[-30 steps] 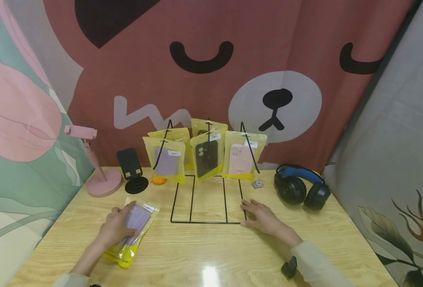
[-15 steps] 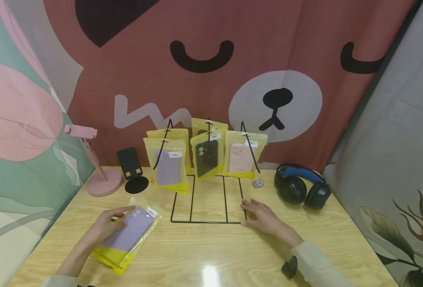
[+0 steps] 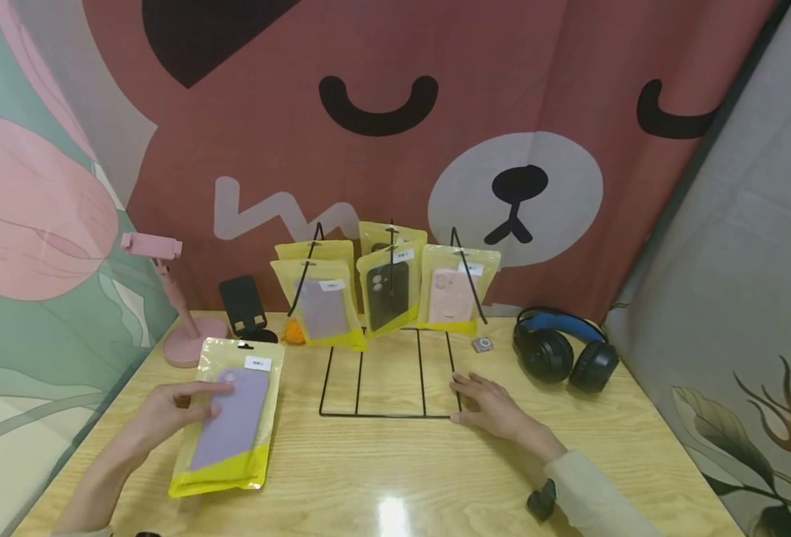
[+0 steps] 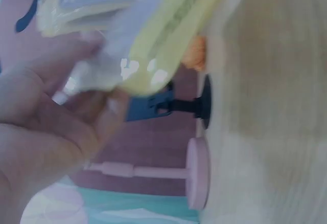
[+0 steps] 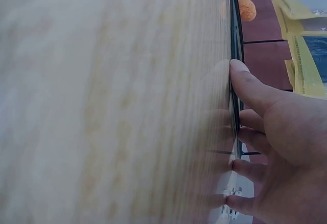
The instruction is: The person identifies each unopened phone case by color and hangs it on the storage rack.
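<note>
My left hand [image 3: 167, 410] pinches the left edge of a yellow-trimmed pouch holding a lavender phone case [image 3: 234, 421], its hang hole and white label at the top. In the left wrist view the pouch [image 4: 158, 45] is tilted and off the wood, with thumb and fingers at its edge. My right hand [image 3: 492, 406] rests with fingers spread at the right side of the black wire rack's base [image 3: 389, 415]. From the rack's prongs hang several similar pouches, among them a lavender case [image 3: 321, 309], a black case [image 3: 389, 287] and a pink case [image 3: 452, 294].
A pink phone stand [image 3: 195, 343] and a black phone stand [image 3: 242, 302] stand at the back left, near a small orange thing [image 3: 294, 333]. Black and blue headphones [image 3: 563, 354] lie at the right, with a small square item [image 3: 482, 344] beside the rack.
My left hand has raised the pouch off the table and turned it more upright, shifting left. The front left hanging pouch has swung. My right hand has stayed in place.
</note>
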`<state>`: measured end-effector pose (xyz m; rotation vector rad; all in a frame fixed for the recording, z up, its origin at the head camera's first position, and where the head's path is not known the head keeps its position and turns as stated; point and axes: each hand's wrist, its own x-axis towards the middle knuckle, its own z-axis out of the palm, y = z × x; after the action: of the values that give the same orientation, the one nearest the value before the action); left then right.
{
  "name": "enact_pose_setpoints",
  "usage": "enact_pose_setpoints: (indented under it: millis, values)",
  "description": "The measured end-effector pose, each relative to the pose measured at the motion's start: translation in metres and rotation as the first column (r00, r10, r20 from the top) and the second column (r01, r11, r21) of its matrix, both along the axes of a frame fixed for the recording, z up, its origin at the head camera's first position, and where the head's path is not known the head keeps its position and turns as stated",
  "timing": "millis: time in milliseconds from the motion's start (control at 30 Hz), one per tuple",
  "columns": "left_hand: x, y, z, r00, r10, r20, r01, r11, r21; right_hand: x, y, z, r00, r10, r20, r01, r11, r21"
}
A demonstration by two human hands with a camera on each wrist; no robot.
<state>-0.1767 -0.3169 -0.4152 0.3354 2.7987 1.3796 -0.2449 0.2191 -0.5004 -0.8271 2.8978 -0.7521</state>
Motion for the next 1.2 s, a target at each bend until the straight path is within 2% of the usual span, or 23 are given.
enact_pose_setpoints:
  millis: [100, 233, 367, 467, 600, 733, 1000, 1200]
  values:
    - [0.007, -0.001, 0.011, 0.998, -0.010, -0.059, 0.016, 0.995, 0.094, 0.000, 0.000, 0.001, 1.000, 0.003, -0.003, -0.003, 1.000, -0.003]
    - [0.019, 0.009, 0.028, 0.992, -0.044, -0.115, 0.068, 0.975, 0.214, 0.001, 0.001, 0.001, 1.000, 0.003, -0.006, -0.003, 1.000, -0.004]
    - [0.027, 0.030, 0.041, 0.968, -0.142, -0.206, 0.204, 0.924, 0.323, 0.001, 0.001, 0.001, 1.000, 0.002, -0.008, -0.002, 1.000, -0.007]
    - [0.027, 0.043, 0.049, 0.947, -0.195, -0.255, 0.278, 0.895, 0.349, 0.001, 0.000, 0.001, 1.000, 0.000, -0.007, -0.001, 1.000, -0.007]
    - [0.020, 0.053, 0.054, 0.941, -0.200, -0.274, 0.283, 0.910, 0.304, 0.001, 0.000, 0.001, 1.000, 0.002, -0.002, -0.002, 1.000, -0.003]
    - [0.013, 0.057, 0.054, 0.940, -0.218, -0.261, 0.290, 0.916, 0.277, 0.001, 0.000, 0.002, 1.000, 0.008, 0.007, -0.008, 1.000, -0.006]
    - [0.003, 0.059, 0.051, 0.967, -0.181, -0.179, 0.222, 0.944, 0.244, 0.001, 0.000, 0.000, 1.000, -0.010, 0.017, 0.010, 1.000, 0.006]
    - [-0.008, 0.063, 0.048, 0.976, -0.158, -0.152, 0.185, 0.965, 0.188, 0.001, 0.000, 0.001, 1.000, -0.002, 0.013, 0.002, 1.000, 0.005]
